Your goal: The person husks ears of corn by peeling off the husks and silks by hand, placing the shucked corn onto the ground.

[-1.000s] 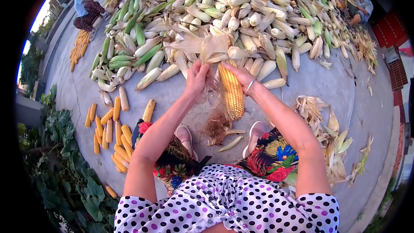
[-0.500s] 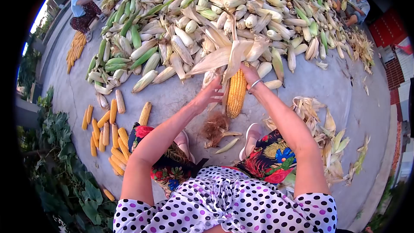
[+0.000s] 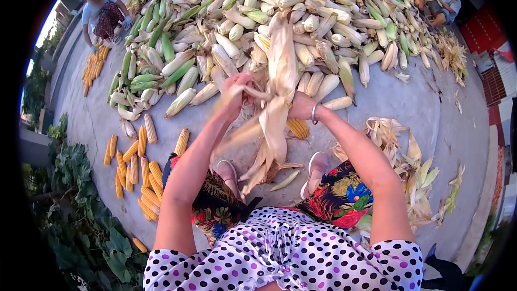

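My right hand (image 3: 302, 106), with a bracelet at the wrist, is closed around an ear of corn (image 3: 299, 128). The yellow tip of the ear shows below the fingers; the rest is hidden by the hand and the husk. Long dry husk leaves (image 3: 281, 70) stand up past the hand and also hang down toward the ground. My left hand (image 3: 237, 95) is closed in a fist on a strip of husk, beside the ear on its left. Motion smears the strip near this hand.
A large heap of unhusked corn (image 3: 237, 32) lies ahead. Husked cobs (image 3: 144, 170) are gathered at my left, loose husks (image 3: 406, 167) at my right. One person (image 3: 102, 13) crouches at far left by more cobs; another person (image 3: 444, 2) sits at far right.
My left hand has gone from spread fingers to a fist on the husk and moved up and left. Husk leaves now hang over the ear. The far-left person bends toward the cobs.
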The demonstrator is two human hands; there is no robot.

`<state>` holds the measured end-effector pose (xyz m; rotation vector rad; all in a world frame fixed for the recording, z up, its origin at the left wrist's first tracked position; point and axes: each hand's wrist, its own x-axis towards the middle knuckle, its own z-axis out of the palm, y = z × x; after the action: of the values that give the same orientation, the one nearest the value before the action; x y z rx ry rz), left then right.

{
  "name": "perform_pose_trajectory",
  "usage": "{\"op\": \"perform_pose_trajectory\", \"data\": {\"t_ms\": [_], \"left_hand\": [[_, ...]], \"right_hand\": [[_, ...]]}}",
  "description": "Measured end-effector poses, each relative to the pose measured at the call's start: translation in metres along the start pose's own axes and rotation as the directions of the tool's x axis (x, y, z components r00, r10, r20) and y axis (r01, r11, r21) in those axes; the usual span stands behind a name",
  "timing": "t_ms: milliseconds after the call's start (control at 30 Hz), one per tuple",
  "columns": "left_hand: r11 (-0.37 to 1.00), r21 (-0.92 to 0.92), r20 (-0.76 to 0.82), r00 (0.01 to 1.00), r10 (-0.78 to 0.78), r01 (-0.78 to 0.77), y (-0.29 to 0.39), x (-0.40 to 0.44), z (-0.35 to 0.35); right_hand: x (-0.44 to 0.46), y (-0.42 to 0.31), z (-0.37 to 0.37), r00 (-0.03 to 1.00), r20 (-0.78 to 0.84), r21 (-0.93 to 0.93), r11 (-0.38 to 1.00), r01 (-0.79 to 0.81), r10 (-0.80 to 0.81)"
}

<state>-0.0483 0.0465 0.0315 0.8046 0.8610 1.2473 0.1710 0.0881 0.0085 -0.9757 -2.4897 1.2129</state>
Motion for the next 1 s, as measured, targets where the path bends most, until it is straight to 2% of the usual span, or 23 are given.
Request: {"op": "perform_pose_trajectory", "data": {"t_ms": [67, 100, 133, 200, 233, 300, 333, 400, 467, 500, 533, 567, 633, 667, 700, 733, 767, 800, 900, 1000], "left_hand": [[0.997, 0.040, -0.009, 0.998, -0.060, 0.061, -0.008, -0.010, 0.021], [0.996, -0.030, 0.043, 0.996, -0.080, 0.081, -0.009, -0.008, 0.023], [0.985, -0.029, 0.067, 0.983, -0.169, 0.171, 0.001, -0.008, 0.021], [0.951, -0.309, 0.171, 0.983, 0.064, -0.008, 0.009, 0.002, 0.003], [0.956, -0.281, 0.013, 0.996, 0.092, -0.085, 0.007, 0.003, -0.010], [0.956, -0.189, -0.295, 0.942, 0.161, -0.223, -0.003, 0.009, -0.032], [0.995, -0.071, -0.246, 0.968, 0.054, -0.073, -0.013, 0.009, -0.034], [0.960, 0.186, -0.194, 0.966, -0.172, 0.209, -0.037, -0.001, -0.033], [0.913, 0.254, 0.098, 0.930, -0.354, 0.320, -0.061, -0.016, -0.011], [0.889, 0.358, 0.155, 0.920, -0.359, 0.286, -0.068, -0.024, -0.001], [0.856, 0.455, 0.209, 0.905, -0.370, 0.245, -0.070, -0.029, 0.008], [0.858, 0.357, 0.209, 0.863, -0.459, 0.370, -0.068, -0.031, 0.013], [0.818, 0.550, 0.042, 0.973, -0.228, 0.168, -0.061, -0.031, 0.015], [0.758, 0.648, -0.016, 0.996, -0.089, 0.078, -0.055, -0.027, 0.016], [0.773, 0.634, -0.048, 0.996, 0.073, -0.026, -0.041, -0.023, 0.018], [0.592, 0.795, -0.080, 0.944, 0.319, -0.132, -0.032, -0.018, 0.013], [0.362, 0.916, -0.055, 0.836, 0.546, -0.176, -0.023, -0.014, 0.005], [0.107, 0.983, 0.027, 0.685, 0.728, -0.153, -0.017, -0.015, 0.002], [0.402, 0.872, 0.057, 0.873, 0.484, -0.280, -0.015, -0.025, 0.003], [0.430, 0.891, 0.089, 0.985, 0.147, -0.145, -0.038, -0.042, 0.030]], "right_hand": [[0.009, 0.016, 0.032, 0.999, 0.014, -0.129, 0.991, 0.039, -0.037], [0.009, 0.012, 0.033, 0.995, 0.043, -0.137, 0.987, -0.083, 0.089], [0.009, 0.017, 0.034, 0.990, -0.035, 0.021, 0.990, -0.137, 0.138], [0.011, 0.025, 0.034, 0.951, -0.167, 0.336, 0.922, -0.192, 0.259], [0.010, 0.019, 0.031, 0.930, -0.192, 0.575, 0.804, -0.153, 0.315], [0.007, 0.007, 0.018, 0.865, -0.132, 0.789, 0.580, -0.205, 0.484], [0.006, 0.004, 0.013, 0.828, -0.083, 0.870, 0.446, -0.212, 0.555], [0.008, -0.003, 0.011, 0.823, -0.176, 0.907, 0.413, -0.077, 0.541], [0.010, -0.010, 0.010, 0.803, -0.203, 0.946, 0.324, 0.013, 0.560], [0.020, 0.002, 0.017, 0.792, -0.235, 0.953, 0.292, 0.075, 0.563], [0.025, 0.008, 0.023, 0.795, -0.204, 0.973, 0.205, 0.103, 0.571], [0.029, 0.015, 0.028, 0.799, -0.172, 0.985, 0.116, 0.128, 0.576], [0.032, 0.011, 0.031, 0.769, -0.144, 0.978, -0.027, 0.205, 0.623], [0.032, 0.010, 0.031, 0.753, -0.166, 0.975, -0.011, 0.224, 0.637], [0.031, 0.007, 0.030, 0.735, -0.188, 0.970, 0.005, 0.243, 0.652], [0.031, 0.007, 0.030, 0.716, -0.209, 0.965, 0.022, 0.261, 0.666], [0.032, 0.006, 0.029, 0.685, -0.282, 0.949, 0.090, 0.302, 0.672], [0.034, 0.011, 0.030, 0.672, -0.272, 0.952, 0.091, 0.292, 0.689], [0.037, 0.031, 0.031, 0.645, -0.234, 0.961, 0.073, 0.266, 0.728], [0.039, 0.037, 0.034, 0.634, -0.218, 0.956, 0.033, 0.291, 0.742]]}}
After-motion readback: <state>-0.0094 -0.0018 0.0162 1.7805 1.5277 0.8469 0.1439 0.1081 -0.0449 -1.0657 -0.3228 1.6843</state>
